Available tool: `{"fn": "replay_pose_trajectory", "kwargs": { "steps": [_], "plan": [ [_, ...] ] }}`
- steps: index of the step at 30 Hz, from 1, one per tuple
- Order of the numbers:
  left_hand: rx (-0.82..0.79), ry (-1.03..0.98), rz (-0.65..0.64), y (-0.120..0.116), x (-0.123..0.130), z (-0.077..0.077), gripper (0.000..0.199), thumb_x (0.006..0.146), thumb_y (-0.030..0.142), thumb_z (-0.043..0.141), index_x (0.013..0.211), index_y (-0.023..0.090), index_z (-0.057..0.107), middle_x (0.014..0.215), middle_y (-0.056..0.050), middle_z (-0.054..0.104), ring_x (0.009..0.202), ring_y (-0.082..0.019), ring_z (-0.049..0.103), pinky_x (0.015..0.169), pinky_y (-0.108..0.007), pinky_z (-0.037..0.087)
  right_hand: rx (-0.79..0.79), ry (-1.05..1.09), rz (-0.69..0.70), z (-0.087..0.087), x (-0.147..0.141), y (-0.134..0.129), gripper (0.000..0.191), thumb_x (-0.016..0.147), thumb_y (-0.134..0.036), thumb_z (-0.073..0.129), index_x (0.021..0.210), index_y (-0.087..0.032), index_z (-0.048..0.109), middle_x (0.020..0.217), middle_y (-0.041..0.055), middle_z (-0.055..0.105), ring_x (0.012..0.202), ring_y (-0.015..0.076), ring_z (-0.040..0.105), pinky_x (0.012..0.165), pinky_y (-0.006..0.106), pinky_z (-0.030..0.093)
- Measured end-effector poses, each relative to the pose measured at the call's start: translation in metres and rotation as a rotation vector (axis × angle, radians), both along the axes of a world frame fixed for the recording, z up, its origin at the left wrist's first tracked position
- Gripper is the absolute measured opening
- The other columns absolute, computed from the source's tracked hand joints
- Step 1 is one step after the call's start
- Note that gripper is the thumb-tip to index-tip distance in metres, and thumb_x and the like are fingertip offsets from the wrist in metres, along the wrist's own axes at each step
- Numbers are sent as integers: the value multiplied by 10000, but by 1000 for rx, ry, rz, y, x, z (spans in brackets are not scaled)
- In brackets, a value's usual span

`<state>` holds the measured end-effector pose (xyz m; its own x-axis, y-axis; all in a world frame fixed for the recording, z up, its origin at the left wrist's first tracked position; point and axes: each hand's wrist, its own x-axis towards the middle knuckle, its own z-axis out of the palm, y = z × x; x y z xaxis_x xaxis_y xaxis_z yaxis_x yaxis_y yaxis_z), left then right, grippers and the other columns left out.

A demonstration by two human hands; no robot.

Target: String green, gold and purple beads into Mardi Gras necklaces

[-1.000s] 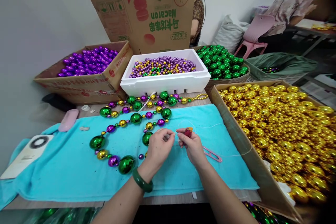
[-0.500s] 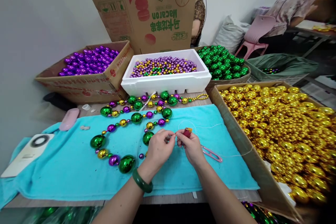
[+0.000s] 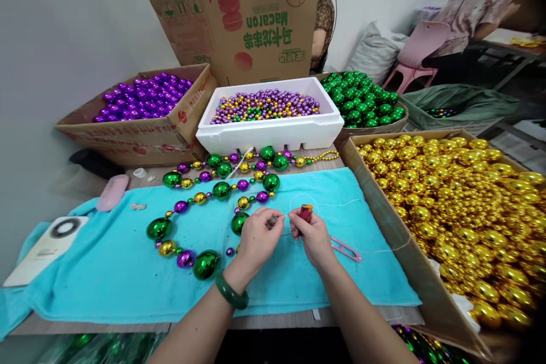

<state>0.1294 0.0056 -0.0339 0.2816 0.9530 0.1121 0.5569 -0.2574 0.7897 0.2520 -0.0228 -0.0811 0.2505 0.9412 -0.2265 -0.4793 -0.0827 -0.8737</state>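
My left hand [image 3: 259, 234], with a green bangle [image 3: 231, 291] on its wrist, pinches at the end of the bead strand, its fingertips on thin clear string. Close by on the right, my right hand [image 3: 313, 236] is closed around a small dark red lighter [image 3: 306, 213] with an orange top, thumb and finger together. A strand of green, purple and gold beads [image 3: 222, 190] loops over the turquoise towel [image 3: 128, 273]. Clear string curls beyond my right hand. A pink slotted tool [image 3: 346, 249] lies beside that hand, partly hidden by it.
Behind the towel stand a box of purple beads [image 3: 187, 103], a white foam tray [image 3: 268, 129] and green beads [image 3: 356, 99]. A box of gold beads [image 3: 384, 213] borders the right side. A phone [image 3: 46, 250] and pink case [image 3: 112, 193] lie left. Two people sit farther back.
My fingertips have moved slightly apart, the right hand shifting a little to the right. The red lighter is now more upright in it.
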Motion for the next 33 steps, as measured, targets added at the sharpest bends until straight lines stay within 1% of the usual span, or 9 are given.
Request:
{"fn": "replay_pose_trajectory", "kwargs": {
  "steps": [3,6,8,11,13,15,18,25,33],
  "plan": [
    [-14,-63,5,2,-1,-1,162,778,256,550,761,159,678,665,0,552,555,-85,474,544,-215,366,-7,-9,-12,-1,4,-2,249,673,-352,710,730,-163,558,512,-54,496,426,68,408,408,207,305],
    [-82,-134,22,4,-1,0,170,759,283,567,736,154,674,638,4,535,546,-85,448,524,-214,348,9,8,8,-1,5,-4,232,672,-337,711,754,-162,581,514,-51,498,429,70,418,409,209,306],
    [-206,-209,28,5,-1,2,187,743,316,582,726,149,664,586,16,507,528,-84,426,501,-211,328,38,29,33,-2,4,-5,246,668,-318,714,832,-161,618,525,-55,494,434,70,419,416,211,315],
    [-485,-353,11,4,-1,5,242,717,379,600,733,139,635,518,38,459,480,-78,396,458,-205,298,93,48,51,-4,1,-4,292,669,-300,716,922,-171,647,554,-58,489,451,68,423,433,215,329],
    [-611,-421,-11,4,-1,7,260,696,395,615,728,136,617,507,46,448,456,-72,385,439,-202,287,118,30,48,-5,0,-3,245,675,-303,713,872,-170,658,554,-51,494,467,73,432,446,220,336],
    [-644,-434,-22,5,-1,7,261,682,394,624,714,135,608,502,48,446,446,-69,379,431,-200,284,127,-19,43,-5,0,-1,195,681,-315,708,790,-163,652,534,-45,494,474,78,431,453,224,337],
    [-587,-368,-14,5,-1,6,267,691,399,613,723,134,624,494,44,446,453,-74,388,436,-199,290,97,-95,31,0,1,1,213,678,-349,702,705,-157,613,508,-43,481,463,80,413,445,225,335],
    [-239,-173,8,4,1,1,176,720,301,579,695,147,661,571,10,541,505,-86,426,475,-205,325,13,-129,-11,7,0,1,295,644,-419,709,680,-161,570,487,-47,473,436,81,406,431,226,333],
    [-51,-79,-16,1,0,-2,134,754,228,558,728,155,667,659,1,568,548,-83,479,521,-202,371,41,-95,-9,3,-2,2,281,677,-397,697,688,-168,534,516,-53,475,448,73,415,433,212,334]
  ]
}}
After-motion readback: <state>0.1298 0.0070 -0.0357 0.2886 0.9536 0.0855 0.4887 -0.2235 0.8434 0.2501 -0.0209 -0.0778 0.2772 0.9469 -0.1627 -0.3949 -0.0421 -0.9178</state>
